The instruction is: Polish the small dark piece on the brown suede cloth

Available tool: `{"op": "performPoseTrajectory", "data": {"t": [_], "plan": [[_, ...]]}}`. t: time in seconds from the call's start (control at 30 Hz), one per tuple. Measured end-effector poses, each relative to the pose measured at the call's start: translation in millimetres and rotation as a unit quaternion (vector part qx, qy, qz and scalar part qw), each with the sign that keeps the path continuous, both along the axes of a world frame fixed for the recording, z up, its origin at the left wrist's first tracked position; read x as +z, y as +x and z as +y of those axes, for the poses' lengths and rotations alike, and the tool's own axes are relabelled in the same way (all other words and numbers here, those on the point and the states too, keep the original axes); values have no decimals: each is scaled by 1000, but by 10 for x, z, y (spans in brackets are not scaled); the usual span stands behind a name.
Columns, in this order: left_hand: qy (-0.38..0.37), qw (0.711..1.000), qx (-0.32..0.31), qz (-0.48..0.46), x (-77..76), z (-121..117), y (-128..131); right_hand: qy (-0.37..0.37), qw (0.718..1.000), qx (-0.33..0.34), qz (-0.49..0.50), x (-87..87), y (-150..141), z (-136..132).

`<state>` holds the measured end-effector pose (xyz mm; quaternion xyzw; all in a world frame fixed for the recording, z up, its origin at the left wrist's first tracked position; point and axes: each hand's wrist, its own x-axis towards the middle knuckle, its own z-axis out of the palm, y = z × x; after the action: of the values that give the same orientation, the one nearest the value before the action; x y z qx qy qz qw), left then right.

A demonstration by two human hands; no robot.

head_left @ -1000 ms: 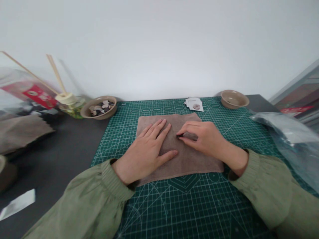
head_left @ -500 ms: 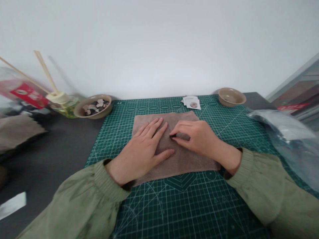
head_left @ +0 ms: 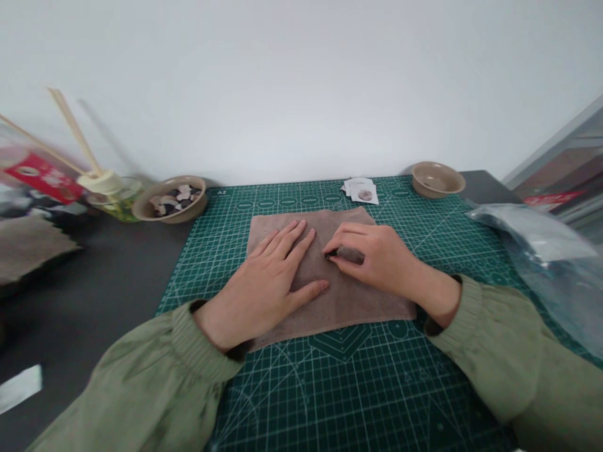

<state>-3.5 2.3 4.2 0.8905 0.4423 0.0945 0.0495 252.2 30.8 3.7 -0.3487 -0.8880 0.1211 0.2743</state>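
Observation:
A brown cloth [head_left: 330, 307] is spread on the green cutting mat [head_left: 351, 402]. My left hand [head_left: 266, 285] lies flat across its left part, fingers stretched and thumb apart. On the right part, my right hand [head_left: 370, 254] pinches a small dark stone [head_left: 331, 253] between thumb and fingertips, against the cloth. Most of that stone is hidden by the fingers. At the back left stands a tan bowl [head_left: 200, 204] with several black, white and pinkish stones [head_left: 175, 199] in it.
Another tan bowl [head_left: 438, 181] stands at the back right, near some small picture cards [head_left: 362, 190]. A clear plastic bag [head_left: 541, 235] lies at the right. To the left are a reed diffuser [head_left: 106, 188], a folded brown cloth [head_left: 32, 245] and a white paper scrap [head_left: 21, 388].
My right hand has shifted very slightly right on the cloth, still pinching the dark stone. My left hand stays flat in place. The whole view has moved a little.

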Motion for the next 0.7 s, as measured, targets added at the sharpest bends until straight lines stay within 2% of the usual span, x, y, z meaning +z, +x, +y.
{"op": "performPoseTrajectory", "data": {"t": [0.33,0.5,0.7], "plan": [[3,1000,1,-3,-12,-2,0,9,999,33,-23,-7,-5,-23],[0,1000,2,-11,0,-3,7,-7,1000,14,-8,6,10,-9],[-2,1000,5,-17,-10,-9,4,5,999,36,-6,21,19,-23]]}}
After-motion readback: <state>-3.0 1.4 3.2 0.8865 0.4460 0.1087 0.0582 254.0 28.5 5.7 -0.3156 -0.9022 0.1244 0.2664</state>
